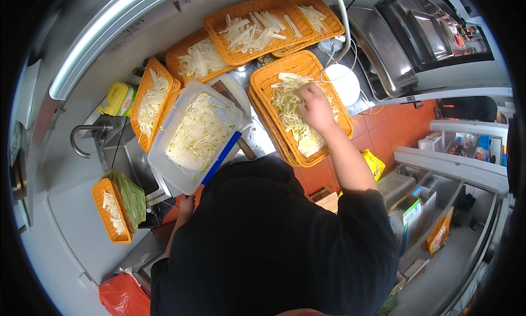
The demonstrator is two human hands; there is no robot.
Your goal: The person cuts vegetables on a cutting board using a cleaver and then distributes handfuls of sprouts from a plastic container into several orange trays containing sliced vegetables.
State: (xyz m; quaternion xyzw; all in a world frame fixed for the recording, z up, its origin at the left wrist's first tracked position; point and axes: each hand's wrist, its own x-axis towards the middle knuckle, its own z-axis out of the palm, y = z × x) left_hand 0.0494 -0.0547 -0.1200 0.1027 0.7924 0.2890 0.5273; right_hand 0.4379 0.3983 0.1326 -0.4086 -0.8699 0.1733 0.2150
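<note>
My right hand [316, 107] reaches into an orange woven basket [267, 87], fingers closed on some bean sprouts [289, 99]. More pale sprouts and whitish strips lie along the basket's bottom, and this basket sits on top of another. To the left, a clear plastic tub [163, 172] with a blue edge stands tilted and holds a loose layer of sprouts [198, 132]. My left hand [187, 204] is low beside the tub's near corner; its fingers are mostly hidden, so whether it grips the tub does not show. Behind the tub a knife's wooden handle [246, 149] shows.
Several orange baskets with white strips stand along the back, one basket [262, 54] overlapping others. A white round plate [343, 84] lies right of my hand. At left are a yellow jug [118, 99], a tap [82, 142] and a small basket [107, 220]. Shelving stands at right.
</note>
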